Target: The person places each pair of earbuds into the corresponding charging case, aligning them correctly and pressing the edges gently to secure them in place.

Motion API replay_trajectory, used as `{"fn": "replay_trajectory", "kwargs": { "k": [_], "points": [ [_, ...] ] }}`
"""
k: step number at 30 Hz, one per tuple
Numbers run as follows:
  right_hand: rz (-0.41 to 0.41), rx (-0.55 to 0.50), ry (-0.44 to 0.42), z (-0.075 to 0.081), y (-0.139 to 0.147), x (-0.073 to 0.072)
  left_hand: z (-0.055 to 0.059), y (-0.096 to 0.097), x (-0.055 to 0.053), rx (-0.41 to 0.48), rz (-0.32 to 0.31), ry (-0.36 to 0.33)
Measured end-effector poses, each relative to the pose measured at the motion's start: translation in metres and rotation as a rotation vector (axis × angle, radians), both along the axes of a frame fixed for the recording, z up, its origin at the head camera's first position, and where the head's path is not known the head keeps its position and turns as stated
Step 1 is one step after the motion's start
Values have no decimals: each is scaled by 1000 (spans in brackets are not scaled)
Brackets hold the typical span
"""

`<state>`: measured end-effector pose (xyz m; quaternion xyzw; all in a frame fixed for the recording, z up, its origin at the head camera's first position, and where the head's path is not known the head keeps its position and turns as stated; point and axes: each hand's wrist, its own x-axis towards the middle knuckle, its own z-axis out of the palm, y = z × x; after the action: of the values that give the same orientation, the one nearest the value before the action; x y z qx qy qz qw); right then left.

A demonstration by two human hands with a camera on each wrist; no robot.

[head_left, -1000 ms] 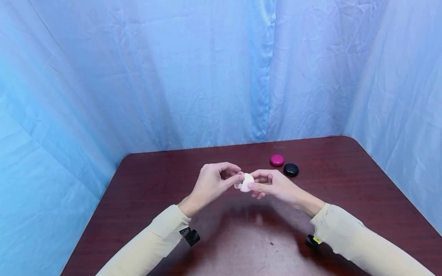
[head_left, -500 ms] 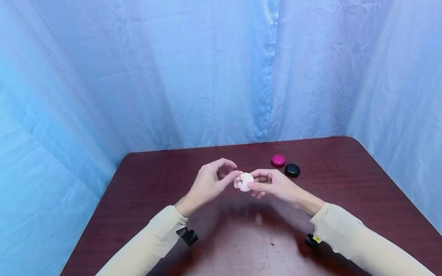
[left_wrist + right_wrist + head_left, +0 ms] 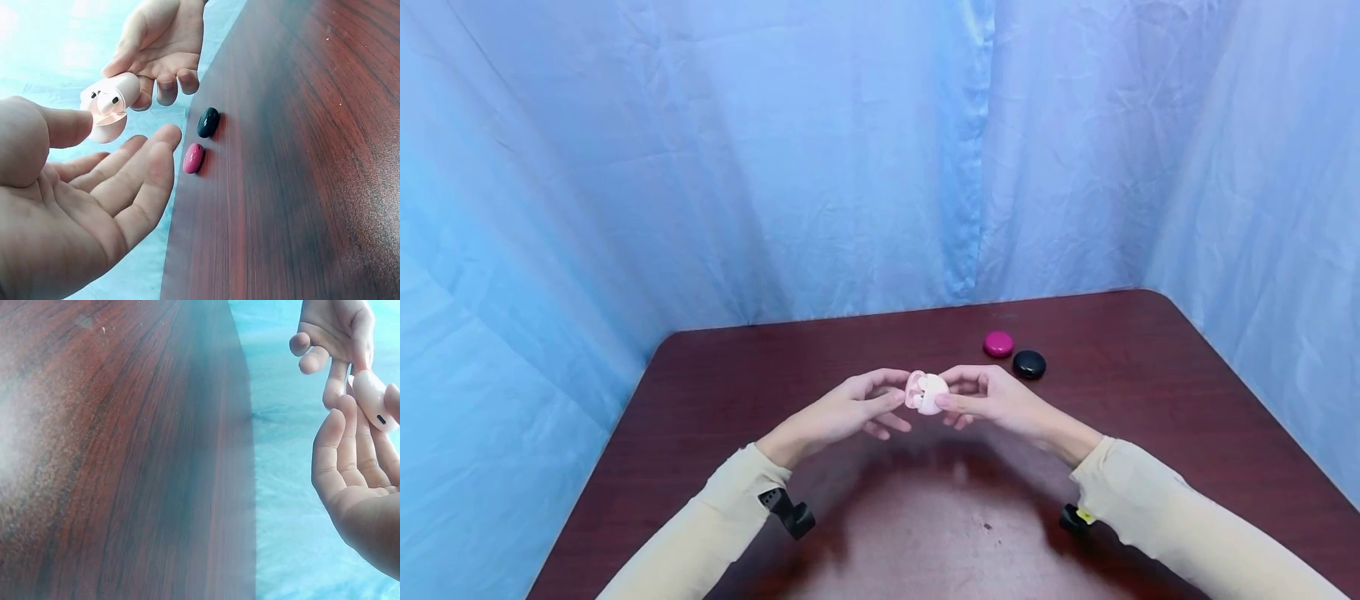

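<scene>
A pale pink earbud case is held above the table, its lid swung open toward my left hand. Two earbuds with dark spots sit in it. The right hand pinches the case's body between thumb and fingers; in the right wrist view a dark oval port shows on the case's underside. My left hand has its thumb tip right at the lid's edge and the index finger near the lid's other side. Its other fingers are extended below, holding nothing.
A glossy magenta round case and a black one lie side by side on the dark red wooden table, beyond the right hand. Pale blue curtains hang around the table's back and sides.
The left hand has drawn back from the earbuds and lowered slightly, its lower fingers spreading, with thumb and index now at the lid. The right hand keeps its hold on the case.
</scene>
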<state>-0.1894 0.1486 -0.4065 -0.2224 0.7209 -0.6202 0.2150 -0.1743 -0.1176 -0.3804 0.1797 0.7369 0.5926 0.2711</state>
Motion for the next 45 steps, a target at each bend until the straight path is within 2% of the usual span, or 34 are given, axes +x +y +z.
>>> {"fn": "replay_trajectory", "kwargs": {
  "k": [5,23,34,45],
  "points": [
    [7,0,1,1,-1,0,-2,2,0,17,-20,11],
    [12,-4,21,1,-1,2,-6,4,-1,22,-9,68],
    [16,-31,18,-1,-2,2,-7,5,1,53,23,55],
    [0,-37,22,2,-2,2,-5,7,2,41,43,110]
  ]
}}
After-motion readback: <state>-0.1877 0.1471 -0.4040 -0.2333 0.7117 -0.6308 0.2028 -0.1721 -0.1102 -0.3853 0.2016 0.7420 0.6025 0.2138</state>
